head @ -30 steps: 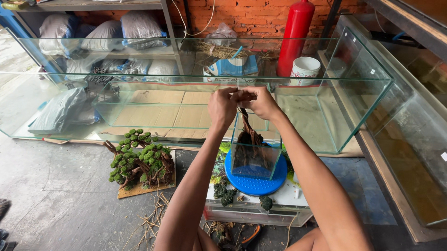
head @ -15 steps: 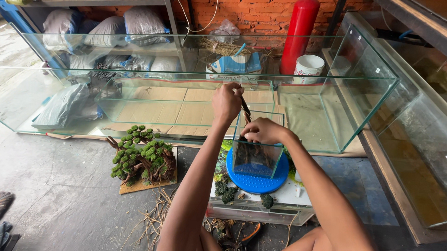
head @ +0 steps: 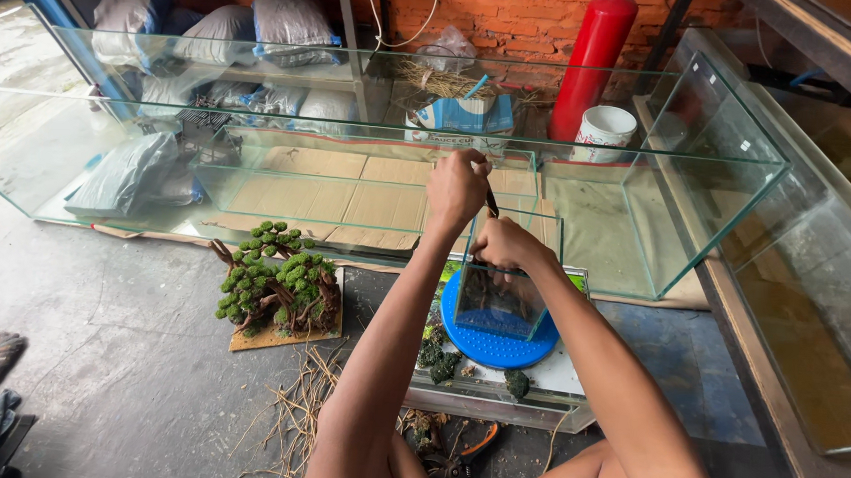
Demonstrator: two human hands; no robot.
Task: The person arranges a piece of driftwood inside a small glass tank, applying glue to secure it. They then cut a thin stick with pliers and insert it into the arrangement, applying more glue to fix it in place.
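The left hand (head: 458, 185) is gripping a thin dark tool (head: 491, 203) above the small glass tank (head: 505, 294), angling it downward to reach inside. The right hand (head: 505, 244) is resting on the tank's top rim, fingers curled over it, steadying it on the blue round stand (head: 497, 343).

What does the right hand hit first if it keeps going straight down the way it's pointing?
Probably the dark plant material inside the small glass tank: the right hand sits at its top opening, fingers pointing down into it. Below that is the blue round stand. Depth is unclear.
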